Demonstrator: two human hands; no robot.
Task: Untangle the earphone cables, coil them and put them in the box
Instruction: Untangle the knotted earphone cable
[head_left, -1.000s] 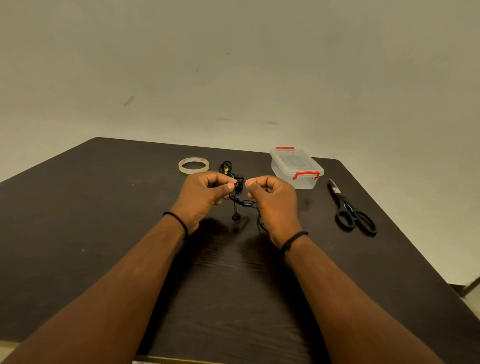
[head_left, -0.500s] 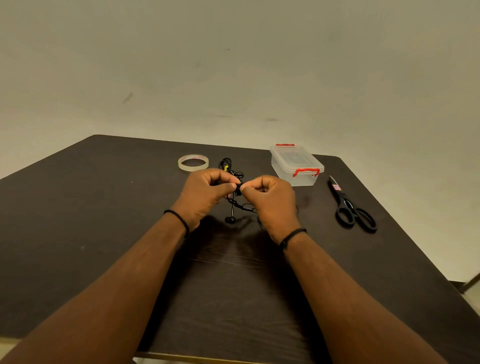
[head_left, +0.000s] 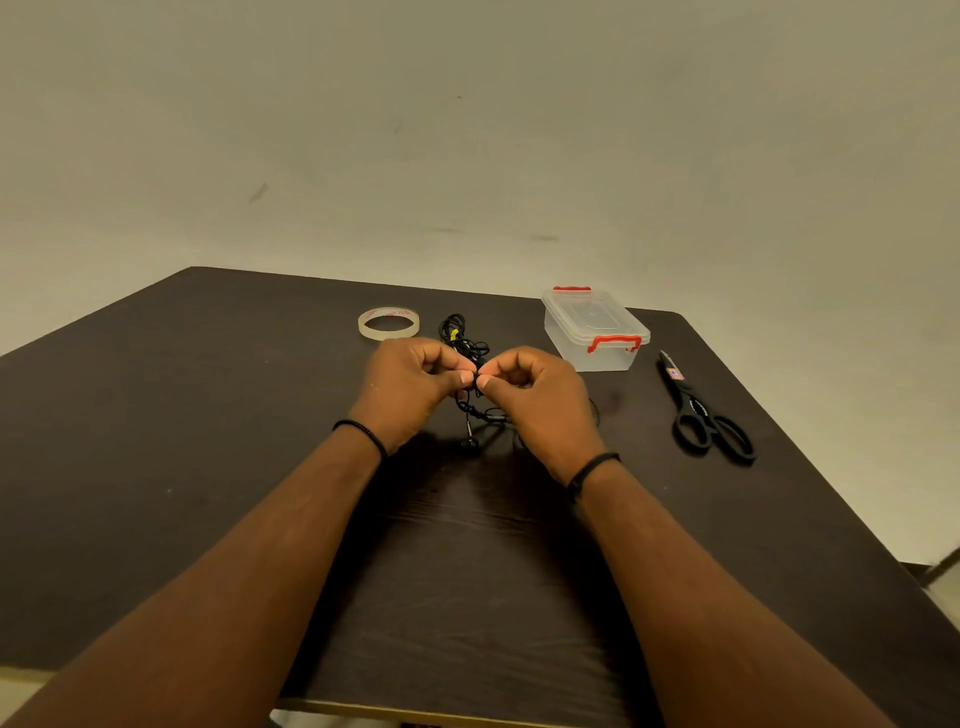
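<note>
On the table, middle: both hands are working at one black knot, held just above the tabletop.
Left hand (head_left: 410, 387): fingers are curling in, thumb and forefinger pinching the earphone cables (head_left: 470, 358) at the knot.
Right hand (head_left: 540, 397): fingers are curling likewise, thumb and forefinger pinching the same tangle, its fingertips nearly touching the left hand's.
Earphone cables: one bunch is lying behind the hands toward the far edge; loose strands and an earbud (head_left: 470, 444) are hanging below the pinch.
Box (head_left: 595, 330): clear, lid on, red clips; it is sitting near the far right corner, apart from the cables.
Tape roll (head_left: 388, 323): lying near the far edge, just left of the cables.
Scissors (head_left: 701, 413): lying along the right edge.
Table (head_left: 156, 415): dark wood.
</note>
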